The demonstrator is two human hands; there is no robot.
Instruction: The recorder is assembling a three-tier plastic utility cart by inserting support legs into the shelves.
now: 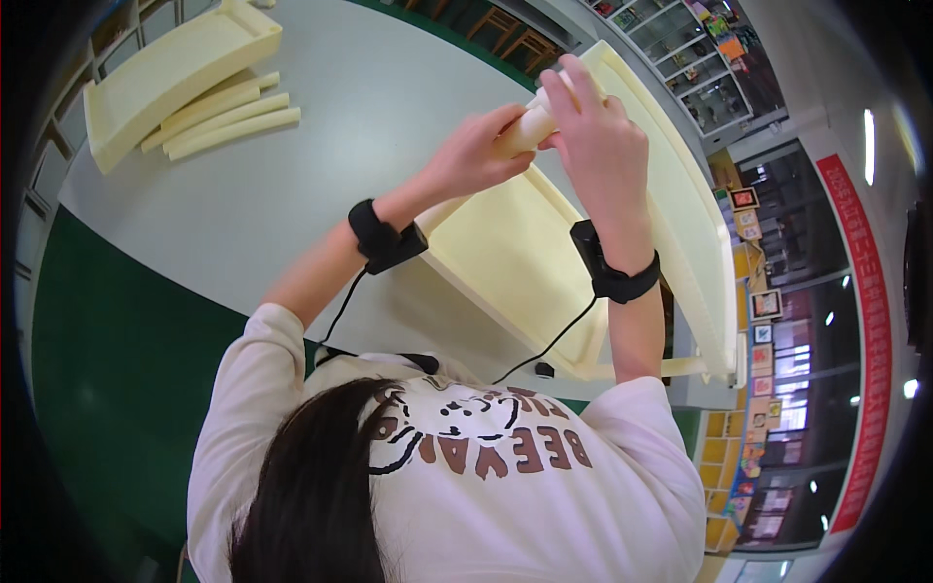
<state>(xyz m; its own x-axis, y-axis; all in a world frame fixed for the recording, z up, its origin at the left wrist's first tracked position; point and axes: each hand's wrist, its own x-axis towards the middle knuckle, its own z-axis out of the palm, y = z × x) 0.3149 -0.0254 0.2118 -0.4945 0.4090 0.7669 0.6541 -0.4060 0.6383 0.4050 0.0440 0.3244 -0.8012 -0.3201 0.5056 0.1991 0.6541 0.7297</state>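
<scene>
My left hand is wrapped round a cream plastic tube above the table. At the tube's upper end my right hand closes its fingers on a whiter end piece; whether this is a separate cap or connector I cannot tell. Directly below lies a cream shallow tray with a raised rim. A second cream tray stands tilted on its side at the right, beside my right forearm. Near its lower corner a short cream tube sticks out. Black bands with small boxes and cables circle both wrists.
On the grey table, at the far left, rests another cream tray with several loose cream tubes next to it. Wooden stools stand beyond the table. Green floor shows at the left. Glass-fronted cabinets line the far right.
</scene>
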